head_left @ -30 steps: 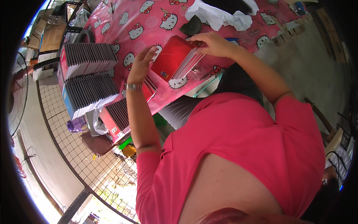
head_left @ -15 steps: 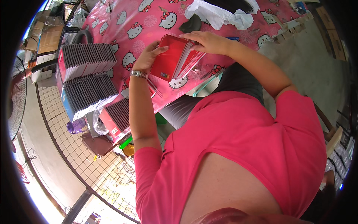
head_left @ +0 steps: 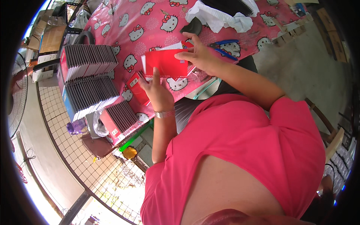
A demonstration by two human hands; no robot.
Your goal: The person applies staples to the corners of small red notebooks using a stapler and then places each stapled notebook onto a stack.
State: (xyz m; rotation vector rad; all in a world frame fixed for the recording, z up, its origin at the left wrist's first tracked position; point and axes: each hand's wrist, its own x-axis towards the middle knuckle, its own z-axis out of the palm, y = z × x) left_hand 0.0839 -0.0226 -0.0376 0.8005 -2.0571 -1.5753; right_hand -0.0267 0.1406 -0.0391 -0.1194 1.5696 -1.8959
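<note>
A red notebook (head_left: 165, 62) is held above the table, turned sideways, with white pages showing along its far edge. My left hand (head_left: 159, 93) grips its lower left part, fingers pointing away from me. At its right end my right hand (head_left: 200, 56) pinches it, thumb lying on the cover and index finger raised beyond the edge. Beside my left fingers, another red notebook (head_left: 137, 88) lies on the table, partly hidden by that hand. Blue-handled pliers (head_left: 227, 52) rest just right of my right hand.
Stacks of spiral-bound notebooks (head_left: 90, 62), (head_left: 92, 93) and a smaller stack (head_left: 119, 116) stand at the left. A pink patterned cloth (head_left: 146, 33) covers the table. Crumpled white paper (head_left: 221, 18) and a dark piece (head_left: 192, 27) lie at the back.
The red notebook has turned from upright to sideways. My left hand has moved from its left edge to its lower side, nearer me. The pliers and the notebook on the table show more.
</note>
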